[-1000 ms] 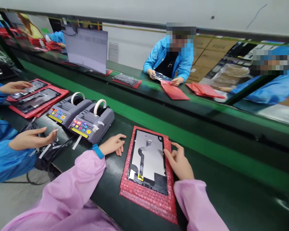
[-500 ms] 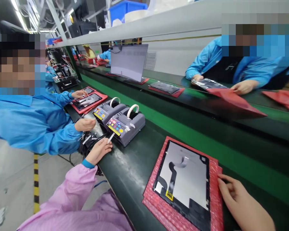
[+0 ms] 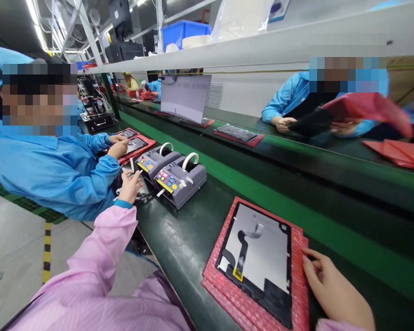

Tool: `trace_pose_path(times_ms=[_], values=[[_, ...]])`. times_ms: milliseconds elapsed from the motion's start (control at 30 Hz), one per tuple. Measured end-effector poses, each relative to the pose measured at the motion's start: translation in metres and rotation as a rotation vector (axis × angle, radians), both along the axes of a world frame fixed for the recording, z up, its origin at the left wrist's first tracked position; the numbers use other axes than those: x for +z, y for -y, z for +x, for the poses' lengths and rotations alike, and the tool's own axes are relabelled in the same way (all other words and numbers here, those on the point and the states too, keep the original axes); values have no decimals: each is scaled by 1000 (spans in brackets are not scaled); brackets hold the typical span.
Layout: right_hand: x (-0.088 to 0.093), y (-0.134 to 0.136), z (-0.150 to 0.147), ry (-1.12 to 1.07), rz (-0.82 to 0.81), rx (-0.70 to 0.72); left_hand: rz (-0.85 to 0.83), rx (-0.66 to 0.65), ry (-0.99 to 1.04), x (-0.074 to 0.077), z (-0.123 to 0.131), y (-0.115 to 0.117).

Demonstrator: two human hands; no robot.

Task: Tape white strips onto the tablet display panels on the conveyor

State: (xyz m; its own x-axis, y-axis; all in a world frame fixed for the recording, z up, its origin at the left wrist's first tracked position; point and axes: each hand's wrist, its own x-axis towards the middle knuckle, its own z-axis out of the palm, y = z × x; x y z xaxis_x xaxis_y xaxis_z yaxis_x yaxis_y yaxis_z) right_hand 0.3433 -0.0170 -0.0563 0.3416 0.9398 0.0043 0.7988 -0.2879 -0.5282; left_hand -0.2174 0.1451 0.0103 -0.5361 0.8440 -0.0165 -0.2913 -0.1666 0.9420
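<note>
My left hand (image 3: pixel 131 186) is at the front of the farther tape dispenser (image 3: pixel 153 161), its fingers pinched on a short strip of white tape (image 3: pixel 140 172). Another white strip (image 3: pixel 131 164) shows just above those fingers; what holds it I cannot tell. From the nearer tape dispenser (image 3: pixel 181 179) a tape end (image 3: pixel 160 192) sticks out. My right hand (image 3: pixel 336 287) has its thumb and curled fingers closed on the right edge of a stack of red bubble-wrap bags (image 3: pixel 212 271). On the bags lies a black-edged display panel (image 3: pixel 262 243), grey back up, with a black flex cable and yellow tape.
A co-worker in blue (image 3: pixel 55 170) sits at left, both hands over panels on red wrap (image 3: pixel 138 143). Across the green-striped bench, another person handles a red bag (image 3: pixel 372 110). A wrapped panel (image 3: pixel 236 132) and a monitor (image 3: pixel 185 99) stand along the far side.
My left hand has moved left and away, from the nearer dispenser's tape to the farther dispenser. My right hand stays at the bags' edge. The person opposite has lifted the red bag.
</note>
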Motion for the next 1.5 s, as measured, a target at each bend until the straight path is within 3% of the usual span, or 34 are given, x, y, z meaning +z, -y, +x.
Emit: trace_pose_path(times_ms=[167,300,333,400,500,533,600,667,733,833,933,1067,1267,1500], values=[[-2,0,1,-9,-7,-8,58,73,-62,4,6,-14],[16,3,-20,-135,133,-99,285,71,-176,31,44,18],[24,4,-31,-199,205,-114,435,15,-284,37,61,31],[46,7,-60,-372,358,-74,618,-198,-431,47,98,60],[83,9,-107,-622,427,202,645,-818,-611,47,158,95],[94,10,-120,-674,422,285,624,-964,-629,44,176,103],[111,12,-137,-678,411,363,574,-1146,-620,32,205,111],[119,13,-141,-617,419,334,521,-1228,-571,17,223,112],[120,12,-133,-582,441,231,486,-1242,-543,3,231,107],[111,2,-113,-594,414,95,514,-1130,-674,-12,231,96],[93,-14,-102,-574,273,121,551,-1008,-969,-20,228,89],[68,-36,-108,-534,103,194,507,-951,-1227,-25,229,89],[45,-50,-120,-406,47,174,500,-958,-1340,-28,230,91],[33,-48,-120,-349,139,139,538,-968,-1420,-34,231,90]])
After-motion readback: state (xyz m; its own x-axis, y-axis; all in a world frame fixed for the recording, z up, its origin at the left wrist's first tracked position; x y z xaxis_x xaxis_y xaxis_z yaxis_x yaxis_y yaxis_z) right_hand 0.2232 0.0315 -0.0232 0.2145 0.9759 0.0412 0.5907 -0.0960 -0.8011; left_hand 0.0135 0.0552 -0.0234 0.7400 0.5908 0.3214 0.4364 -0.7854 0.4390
